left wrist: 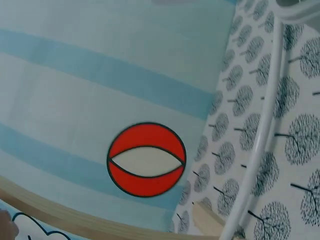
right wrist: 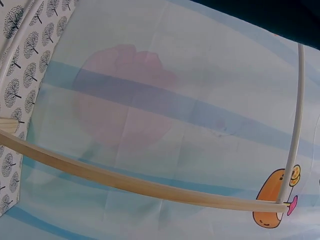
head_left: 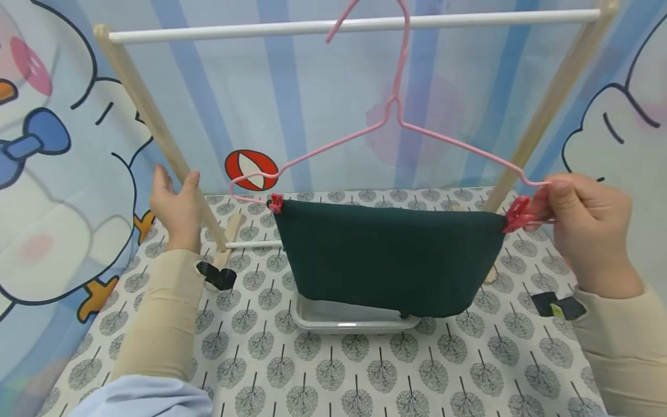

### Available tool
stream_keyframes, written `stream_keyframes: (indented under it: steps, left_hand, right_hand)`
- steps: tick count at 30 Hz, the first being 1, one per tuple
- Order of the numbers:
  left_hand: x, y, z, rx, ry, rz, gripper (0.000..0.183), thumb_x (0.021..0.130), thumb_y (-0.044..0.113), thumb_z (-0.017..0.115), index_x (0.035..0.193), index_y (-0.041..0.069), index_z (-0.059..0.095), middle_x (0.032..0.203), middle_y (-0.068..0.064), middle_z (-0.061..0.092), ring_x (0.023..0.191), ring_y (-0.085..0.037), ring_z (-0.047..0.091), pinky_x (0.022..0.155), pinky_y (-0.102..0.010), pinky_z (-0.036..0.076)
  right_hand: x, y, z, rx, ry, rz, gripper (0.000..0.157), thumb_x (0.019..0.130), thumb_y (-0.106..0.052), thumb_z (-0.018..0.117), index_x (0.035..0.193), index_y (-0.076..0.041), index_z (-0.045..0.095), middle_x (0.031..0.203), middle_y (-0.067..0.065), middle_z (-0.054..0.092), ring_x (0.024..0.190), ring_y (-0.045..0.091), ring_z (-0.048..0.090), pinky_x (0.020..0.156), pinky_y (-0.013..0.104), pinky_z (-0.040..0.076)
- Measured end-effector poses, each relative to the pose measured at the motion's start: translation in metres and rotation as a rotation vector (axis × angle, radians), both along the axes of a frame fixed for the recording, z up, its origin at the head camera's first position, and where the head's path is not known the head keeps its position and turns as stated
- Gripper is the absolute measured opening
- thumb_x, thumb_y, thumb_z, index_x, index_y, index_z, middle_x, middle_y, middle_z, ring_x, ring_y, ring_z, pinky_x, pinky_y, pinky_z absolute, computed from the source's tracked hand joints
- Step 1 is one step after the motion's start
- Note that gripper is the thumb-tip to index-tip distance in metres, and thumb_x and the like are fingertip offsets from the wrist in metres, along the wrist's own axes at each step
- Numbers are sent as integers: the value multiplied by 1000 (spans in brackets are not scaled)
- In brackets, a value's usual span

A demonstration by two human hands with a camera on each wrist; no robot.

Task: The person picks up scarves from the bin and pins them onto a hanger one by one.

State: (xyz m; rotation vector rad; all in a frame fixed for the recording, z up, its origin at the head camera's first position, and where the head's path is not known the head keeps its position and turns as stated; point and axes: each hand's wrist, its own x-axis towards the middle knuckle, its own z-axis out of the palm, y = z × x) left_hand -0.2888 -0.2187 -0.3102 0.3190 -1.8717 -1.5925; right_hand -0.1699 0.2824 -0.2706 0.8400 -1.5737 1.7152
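A pink clothes hanger [head_left: 339,141] is held in front of the rack. A dark green cloth [head_left: 385,255] hangs from it. One red clip [head_left: 276,203] grips the cloth's left corner and another red clip [head_left: 517,215] its right corner. My right hand [head_left: 589,223] pinches the hanger's right end, beside the right clip. In the head view, the hook overlaps the rack's white top bar [head_left: 469,20]. With fingers raised, my left hand [head_left: 177,208] is beside the left wooden post [head_left: 148,119], away from the hanger. Neither hand's hold shows in the wrist views.
A metal tray [head_left: 354,325] sits behind and below the cloth on the tree-print tablecloth [head_left: 333,370]. The right wooden post [head_left: 552,104] rises behind my right hand. A lower white rail [head_left: 255,244] runs near the tablecloth. Cartoon-print sheets surround the rack.
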Motion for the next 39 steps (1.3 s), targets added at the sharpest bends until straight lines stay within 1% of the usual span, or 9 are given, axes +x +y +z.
stream_keyframes:
  steps: [3, 8, 12, 15, 21, 24, 29, 34, 39]
  left_hand:
    - [-9, -7, -4, 27, 5, 16, 62, 89, 26, 61, 144, 19, 31, 150, 2, 29, 135, -5, 29, 104, -12, 31]
    - [-19, -13, 3, 23, 38, 89, 43, 88, 25, 63, 130, 24, 53, 129, -4, 57, 114, -10, 56, 96, -23, 46]
    - [-19, -16, 7, -6, -30, 184, 30, 89, 30, 61, 117, 20, 65, 113, -5, 65, 98, -12, 61, 88, -26, 51]
    - [-18, -19, 7, -37, -99, 224, 30, 90, 32, 59, 114, 16, 67, 111, -6, 65, 95, -14, 62, 84, -25, 52]
    - [-18, -18, 9, -76, -157, 213, 33, 91, 32, 57, 119, 15, 64, 116, -7, 64, 101, -16, 64, 86, -24, 52]
    - [-18, -16, 12, -85, -166, 207, 34, 92, 32, 56, 119, 14, 63, 117, -8, 64, 101, -17, 63, 86, -24, 52]
    - [-20, -13, 11, -138, -161, 205, 33, 93, 30, 55, 118, 11, 64, 114, -9, 65, 99, -17, 64, 84, -23, 53]
    - [-22, -13, 10, -179, -163, 197, 33, 94, 29, 54, 118, 9, 63, 115, -11, 64, 102, -18, 64, 84, -23, 53]
    - [-21, -12, 10, -202, -154, 192, 33, 94, 29, 53, 118, 8, 63, 115, -11, 65, 102, -19, 64, 85, -23, 53]
  right_hand:
    - [1, 1, 1, -25, -2, 19, 19, 90, 6, 51, 80, 17, 63, 65, 8, 67, 53, 11, 64, 48, 18, 53]
    - [0, 2, 5, -4, 27, 33, 22, 91, 3, 52, 79, 19, 61, 66, 8, 67, 54, 10, 64, 51, 16, 53]
    - [-1, 1, 8, 16, 46, 33, 23, 91, 1, 53, 78, 18, 61, 66, 6, 67, 54, 9, 64, 51, 15, 53]
    - [-1, 2, 9, 31, 40, -22, 20, 91, 2, 52, 78, 13, 64, 66, 4, 67, 55, 7, 64, 52, 13, 52]
    - [-1, 4, 14, 29, -18, -191, 22, 92, 2, 50, 77, 2, 66, 65, 0, 65, 52, 4, 63, 49, 12, 50]
    - [3, 7, 22, 92, -128, -398, 24, 95, -4, 48, 79, -6, 65, 67, -5, 63, 52, 2, 60, 52, 9, 50]
    - [2, 23, 29, 114, -193, -564, 24, 98, -9, 43, 83, -14, 61, 68, -8, 60, 54, -2, 59, 54, 7, 48]
    - [-9, 46, 21, 124, -84, -624, 32, 100, -2, 36, 85, -25, 53, 67, -19, 56, 59, -12, 58, 52, 0, 43]
    - [-15, 64, 8, -52, -108, -560, 31, 99, 1, 35, 83, -18, 54, 66, -16, 58, 59, -10, 60, 49, 0, 42]
